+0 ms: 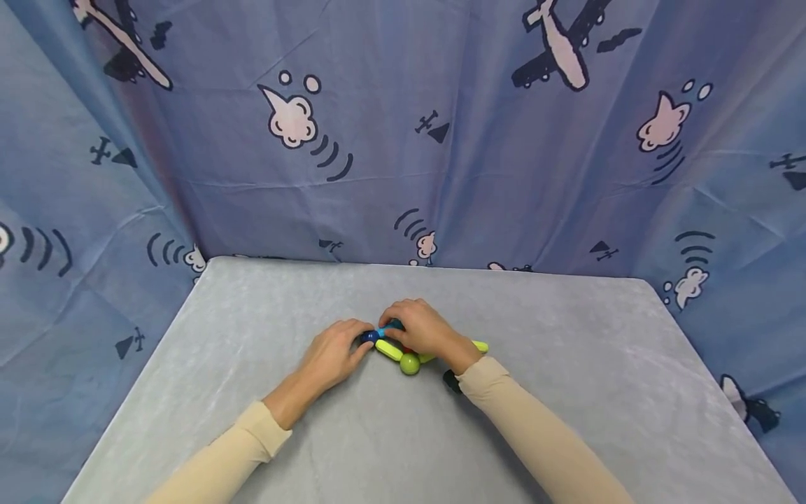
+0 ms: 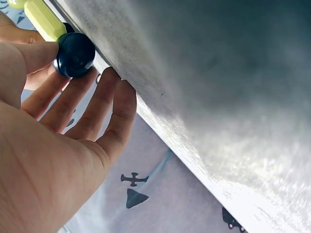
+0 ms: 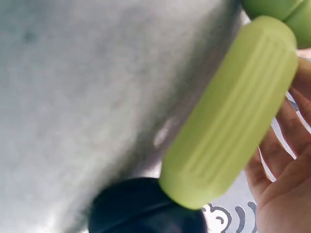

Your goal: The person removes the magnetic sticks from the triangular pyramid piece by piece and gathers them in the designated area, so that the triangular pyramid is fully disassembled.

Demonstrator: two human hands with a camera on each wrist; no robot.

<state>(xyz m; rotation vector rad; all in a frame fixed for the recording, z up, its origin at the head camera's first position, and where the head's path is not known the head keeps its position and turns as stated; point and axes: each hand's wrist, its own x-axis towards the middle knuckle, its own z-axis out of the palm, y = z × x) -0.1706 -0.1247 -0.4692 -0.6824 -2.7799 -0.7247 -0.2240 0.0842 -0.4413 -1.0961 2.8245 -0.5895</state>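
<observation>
My left hand (image 1: pixel 334 353) pinches a dark blue ball (image 2: pixel 75 54) between thumb and fingers. A yellow-green rod (image 1: pixel 388 350) runs from that ball to a green ball (image 1: pixel 409 364) on the table. Beside the blue ball, my right hand (image 1: pixel 422 329) grips a light blue rod (image 1: pixel 381 332) with curled fingers, partly covering it and a darker teal piece (image 1: pixel 395 324). In the right wrist view, another yellow-green rod (image 3: pixel 228 116) spans a green ball (image 3: pixel 291 14) and a dark ball (image 3: pixel 146 208). A bit of red shows under the right palm.
Past the right wrist the end of a yellow-green rod (image 1: pixel 481 346) sticks out. A black piece (image 1: pixel 452 381) lies partly under the right sleeve. The grey table (image 1: pixel 302 294) ends at a blue patterned curtain (image 1: pixel 378 210) at the back and sides.
</observation>
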